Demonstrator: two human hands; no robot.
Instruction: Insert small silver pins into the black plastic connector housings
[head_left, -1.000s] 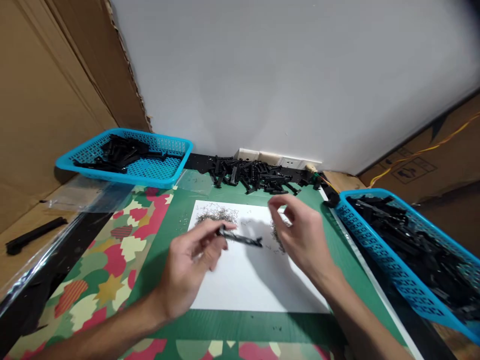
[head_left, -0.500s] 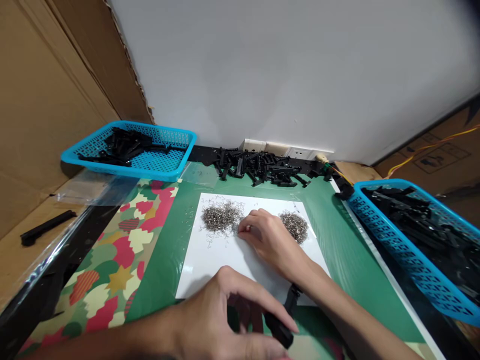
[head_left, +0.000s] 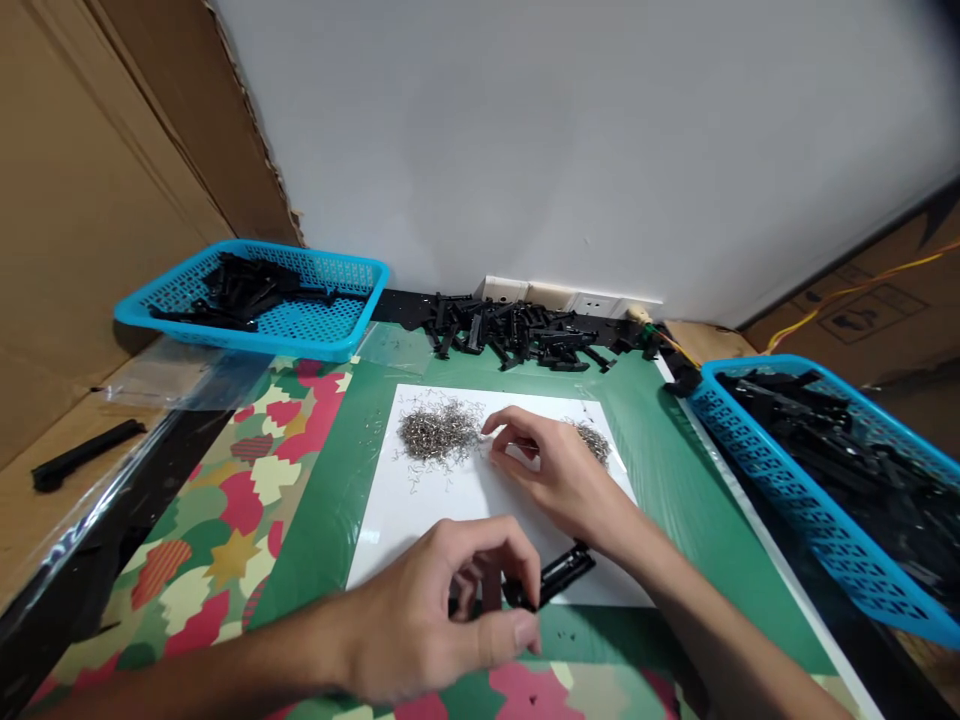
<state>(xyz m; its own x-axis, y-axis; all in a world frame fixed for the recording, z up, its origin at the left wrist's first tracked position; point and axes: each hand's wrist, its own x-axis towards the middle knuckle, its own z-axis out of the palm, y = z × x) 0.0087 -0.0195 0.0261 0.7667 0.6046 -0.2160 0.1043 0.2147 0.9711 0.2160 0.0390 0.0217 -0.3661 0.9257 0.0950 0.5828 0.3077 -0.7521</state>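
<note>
Two bare hands work over a white sheet (head_left: 390, 525) on a green mat (head_left: 319, 500): we see the left hand (head_left: 431, 610) curled, holding a black part (head_left: 566, 574) by its near end, index finger bent onto it; how firmly the thumb bears, we cannot tell. From those fingers the part lies rightward and away, by the sheet's near edge, its long axis slanting toward the right wrist. The right hand (head_left: 559, 465) hovers at the right edge of the left pile (head_left: 435, 432) of wire bits, thumb and forefinger slightly parted; whether they pinch a bit, we cannot tell. That pile lies just left of the right fingertips, making the right hand much the nearer. Beyond its back we find the right pile (head_left: 594, 443), partly hidden.
</note>
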